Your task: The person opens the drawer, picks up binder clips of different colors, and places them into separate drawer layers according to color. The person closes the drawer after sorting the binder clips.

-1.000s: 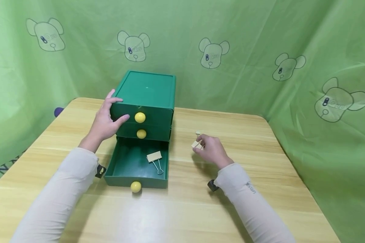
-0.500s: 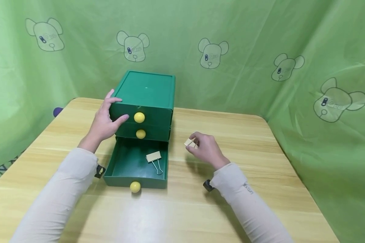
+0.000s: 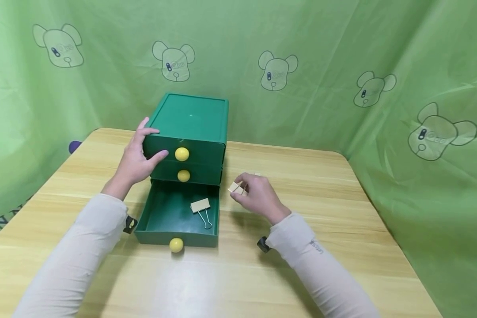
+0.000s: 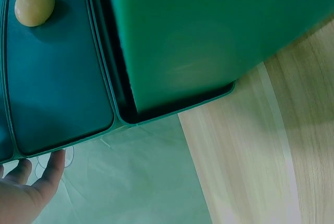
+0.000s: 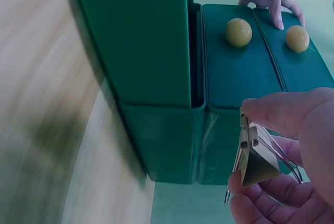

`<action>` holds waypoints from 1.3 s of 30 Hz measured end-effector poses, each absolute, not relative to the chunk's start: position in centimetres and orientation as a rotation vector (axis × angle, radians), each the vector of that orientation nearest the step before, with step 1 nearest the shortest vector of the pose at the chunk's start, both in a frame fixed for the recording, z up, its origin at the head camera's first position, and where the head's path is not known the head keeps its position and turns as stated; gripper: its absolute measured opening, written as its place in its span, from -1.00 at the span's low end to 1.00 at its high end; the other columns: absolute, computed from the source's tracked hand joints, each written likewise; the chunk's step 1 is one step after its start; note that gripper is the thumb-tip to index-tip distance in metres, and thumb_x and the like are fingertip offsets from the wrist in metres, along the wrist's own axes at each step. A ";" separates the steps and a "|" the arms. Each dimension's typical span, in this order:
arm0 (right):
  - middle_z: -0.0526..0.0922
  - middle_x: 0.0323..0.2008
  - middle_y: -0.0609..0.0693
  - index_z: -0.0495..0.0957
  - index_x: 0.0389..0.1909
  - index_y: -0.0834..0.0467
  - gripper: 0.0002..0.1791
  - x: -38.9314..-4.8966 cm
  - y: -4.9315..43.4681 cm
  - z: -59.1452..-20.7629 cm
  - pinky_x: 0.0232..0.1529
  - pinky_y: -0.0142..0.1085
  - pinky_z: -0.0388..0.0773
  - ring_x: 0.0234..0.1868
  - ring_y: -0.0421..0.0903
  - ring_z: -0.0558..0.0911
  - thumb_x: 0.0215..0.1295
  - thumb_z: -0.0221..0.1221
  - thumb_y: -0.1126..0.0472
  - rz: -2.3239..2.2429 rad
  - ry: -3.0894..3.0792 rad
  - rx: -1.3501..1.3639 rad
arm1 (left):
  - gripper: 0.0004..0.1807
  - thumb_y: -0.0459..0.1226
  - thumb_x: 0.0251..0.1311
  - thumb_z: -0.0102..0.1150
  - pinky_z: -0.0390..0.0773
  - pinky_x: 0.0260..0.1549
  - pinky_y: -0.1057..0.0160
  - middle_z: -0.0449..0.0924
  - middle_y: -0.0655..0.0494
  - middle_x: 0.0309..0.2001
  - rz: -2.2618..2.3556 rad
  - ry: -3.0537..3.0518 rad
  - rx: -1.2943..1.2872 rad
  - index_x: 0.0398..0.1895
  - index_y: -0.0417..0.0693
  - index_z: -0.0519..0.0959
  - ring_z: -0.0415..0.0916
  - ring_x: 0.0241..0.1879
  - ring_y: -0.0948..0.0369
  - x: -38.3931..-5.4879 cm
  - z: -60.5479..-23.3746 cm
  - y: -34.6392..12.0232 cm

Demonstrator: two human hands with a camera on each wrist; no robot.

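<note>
A green cabinet (image 3: 188,117) of three drawers with yellow knobs stands on the table, its bottom drawer (image 3: 163,212) pulled out. Inside that drawer lies a cream binder clip (image 3: 200,205), handles toward the front. My left hand (image 3: 135,161) rests on the cabinet's upper left corner, fingers spread over top and side, thumb against the top drawer's front. Just right of the open drawer, my right hand (image 3: 262,196) pinches another cream binder clip (image 5: 255,156) between thumb and fingers, above the table. A further cream piece (image 3: 257,174) shows partly behind that hand.
The wooden table (image 3: 310,256) extends to the right and in front of the cabinet. A green curtain (image 3: 322,39) with printed bear heads hangs behind and at the sides. A purple round object (image 3: 74,146) shows past the left table edge.
My right hand has moved left with the binder clip, toward the open drawer, away from the small piece on the table. The left hand stays on the cabinet's corner.
</note>
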State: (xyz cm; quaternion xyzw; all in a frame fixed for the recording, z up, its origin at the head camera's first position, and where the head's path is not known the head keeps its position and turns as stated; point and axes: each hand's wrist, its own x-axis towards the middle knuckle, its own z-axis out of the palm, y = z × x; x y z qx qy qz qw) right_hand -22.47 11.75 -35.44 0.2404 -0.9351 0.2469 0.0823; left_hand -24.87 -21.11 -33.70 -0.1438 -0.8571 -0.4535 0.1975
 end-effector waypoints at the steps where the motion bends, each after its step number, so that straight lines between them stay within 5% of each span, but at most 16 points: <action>1: 0.56 -0.47 -0.03 0.61 -0.18 0.22 -0.71 -22.5 11.6 -35.4 -0.46 -0.32 0.44 -0.47 -0.14 0.46 0.15 0.36 0.14 0.732 -2.788 0.729 | -0.41 -0.21 0.26 0.24 0.01 0.27 -0.33 -0.19 0.08 0.55 -1.269 -2.400 -0.400 0.29 0.00 0.22 -0.13 0.46 -0.15 -24.9 -33.7 -21.1; 39: 0.60 -0.41 -0.08 0.59 -0.14 0.14 -0.72 -21.8 6.3 -34.7 -0.41 -0.42 0.51 -0.43 -0.18 0.52 0.20 0.35 0.12 0.777 -2.803 0.928 | -0.42 -0.21 0.28 0.23 0.04 0.25 -0.35 -0.20 0.06 0.55 -1.272 -2.401 -0.410 0.28 -0.01 0.21 -0.11 0.45 -0.19 -24.4 -33.4 -21.0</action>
